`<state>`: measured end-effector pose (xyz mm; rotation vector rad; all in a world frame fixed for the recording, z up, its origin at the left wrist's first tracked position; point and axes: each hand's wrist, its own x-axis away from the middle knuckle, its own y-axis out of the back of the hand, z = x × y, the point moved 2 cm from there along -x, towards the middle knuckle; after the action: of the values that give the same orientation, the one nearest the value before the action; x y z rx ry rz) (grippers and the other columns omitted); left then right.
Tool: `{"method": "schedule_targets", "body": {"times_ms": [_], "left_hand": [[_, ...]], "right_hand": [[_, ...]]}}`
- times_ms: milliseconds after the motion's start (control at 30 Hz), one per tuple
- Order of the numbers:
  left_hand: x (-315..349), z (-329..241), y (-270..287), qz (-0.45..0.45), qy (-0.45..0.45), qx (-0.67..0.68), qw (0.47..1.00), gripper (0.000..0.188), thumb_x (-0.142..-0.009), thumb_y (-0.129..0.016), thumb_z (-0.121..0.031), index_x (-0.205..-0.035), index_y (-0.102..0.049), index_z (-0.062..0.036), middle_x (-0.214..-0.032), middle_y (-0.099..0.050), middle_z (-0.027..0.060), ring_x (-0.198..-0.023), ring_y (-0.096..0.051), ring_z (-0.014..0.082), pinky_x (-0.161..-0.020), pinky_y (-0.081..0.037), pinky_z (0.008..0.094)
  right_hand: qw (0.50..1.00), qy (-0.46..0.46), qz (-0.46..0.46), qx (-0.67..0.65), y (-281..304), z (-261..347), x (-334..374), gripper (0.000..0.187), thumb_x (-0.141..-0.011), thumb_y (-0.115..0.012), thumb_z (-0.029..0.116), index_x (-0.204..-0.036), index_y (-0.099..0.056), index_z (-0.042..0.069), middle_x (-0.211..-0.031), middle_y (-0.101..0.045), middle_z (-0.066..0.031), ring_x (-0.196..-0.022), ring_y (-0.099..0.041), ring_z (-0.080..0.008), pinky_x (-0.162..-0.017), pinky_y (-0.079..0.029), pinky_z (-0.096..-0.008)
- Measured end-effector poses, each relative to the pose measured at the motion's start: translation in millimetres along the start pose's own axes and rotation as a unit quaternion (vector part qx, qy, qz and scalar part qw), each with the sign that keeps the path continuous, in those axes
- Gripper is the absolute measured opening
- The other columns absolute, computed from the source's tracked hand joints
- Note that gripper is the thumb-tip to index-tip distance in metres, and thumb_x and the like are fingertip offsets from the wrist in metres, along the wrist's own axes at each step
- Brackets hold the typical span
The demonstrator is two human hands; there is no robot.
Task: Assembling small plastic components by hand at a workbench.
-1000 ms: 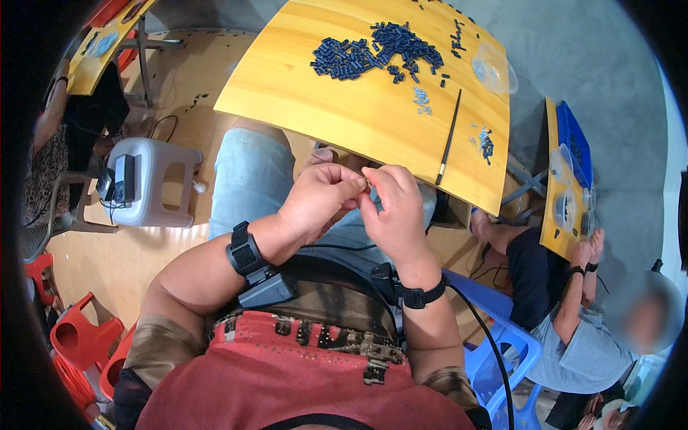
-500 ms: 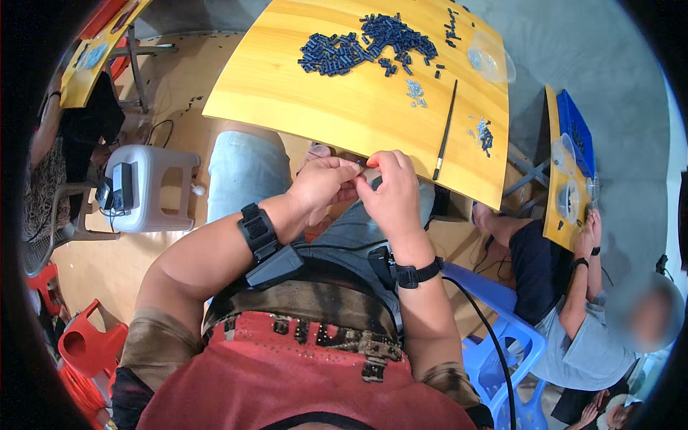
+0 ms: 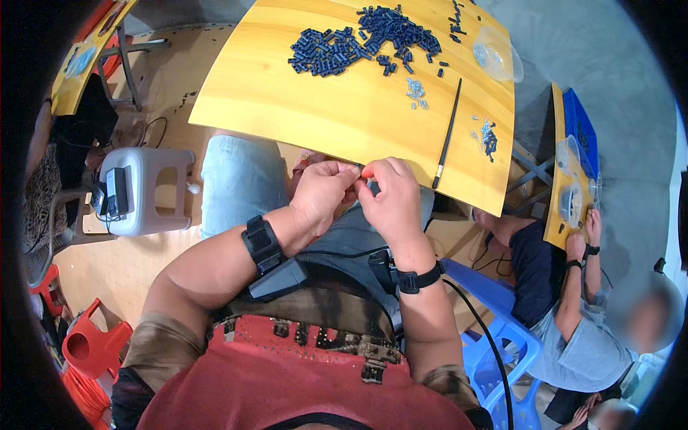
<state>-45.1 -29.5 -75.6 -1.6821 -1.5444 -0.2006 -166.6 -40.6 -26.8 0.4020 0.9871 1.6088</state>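
My left hand (image 3: pixel 322 188) and my right hand (image 3: pixel 390 192) meet just off the table's near edge, fingertips nearly touching. A small black piece (image 3: pixel 358 166) shows between them, pinched by the left thumb and forefinger. The right thumb and forefinger are closed together beside it; what they grip is too small to make out. Beyond my hands, the yellow wooden table (image 3: pixel 287 122) bears a large heap of short black cylindrical pieces (image 3: pixel 330 54), a small pile of clear or silvery bits (image 3: pixel 416 92), and a little pile of dark and silvery parts (image 3: pixel 489 137).
A thin black rod (image 3: pixel 448 132) lies right of my hands. A clear plastic tub (image 3: pixel 491 54) stands at the far right corner. Left is a grey stool (image 3: pixel 154 186) with a black device; right are a blue chair (image 3: pixel 494 308) and a person (image 3: pixel 588 344) at another table.
My view has shifted slightly, so the table sits a little differently. Both hands stay together at the edge, the fingertips closer around the small black piece, which shows less.
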Motion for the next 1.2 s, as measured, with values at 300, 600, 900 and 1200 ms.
{"method": "schedule_targets", "body": {"times_ms": [300,600,900,1200], "left_hand": [[4,0,-10,-0.09,0.008,0.084,0.992,0.017,-0.09,-0.053,-0.012,-0.082,-0.06,0.0003,-0.066,-0.056,0.003,-0.054,-0.048,0.0091,-0.05,-0.039,0.0212],[2,-10,-8,-0.004,0.004,0.057,0.998,0.012,-0.09,-0.05,-0.009,-0.09,-0.061,-0.0035,-0.08,-0.062,0.0035,-0.067,-0.057,0.011,-0.061,-0.046,0.0241],[22,-6,-11,0.076,0.066,-0.072,0.992,0.022,-0.091,-0.053,-0.019,-0.098,-0.06,0.0007,-0.086,-0.064,0.0085,-0.072,-0.061,0.0142,-0.062,-0.049,0.0224],[21,2,-14,0.09,0.089,-0.09,0.988,0.024,-0.089,-0.056,-0.019,-0.102,-0.06,0.0007,-0.093,-0.065,0.0082,-0.078,-0.061,0.013,-0.07,-0.05,0.0231]], "right_hand": [[1.0,0.021,0.012,-0.017,1,1,-4,0.014,-0.066,-0.067,0.004,-0.072,-0.054,0.003,-0.071,-0.054,-0.0126,-0.074,-0.054,-0.0319,-0.065,-0.045,-0.04],[0.999,-0.005,-0.03,-0.017,0,-3,-2,0.018,-0.066,-0.066,0.001,-0.082,-0.057,0.003,-0.077,-0.057,-0.0128,-0.075,-0.056,-0.0314,-0.066,-0.046,-0.0387],[0.974,-0.164,-0.026,-0.153,14,-31,51,0.026,-0.07,-0.07,0.008,-0.094,-0.062,0.001,-0.076,-0.061,-0.0127,-0.063,-0.06,-0.0223,-0.058,-0.048,-0.0316],[0.889,-0.377,-0.219,-0.138,59,-156,141,0.029,-0.077,-0.068,0.004,-0.103,-0.059,-0.001,-0.073,-0.061,-0.0024,-0.063,-0.052,-0.0069,-0.058,-0.043,-0.021]]}}
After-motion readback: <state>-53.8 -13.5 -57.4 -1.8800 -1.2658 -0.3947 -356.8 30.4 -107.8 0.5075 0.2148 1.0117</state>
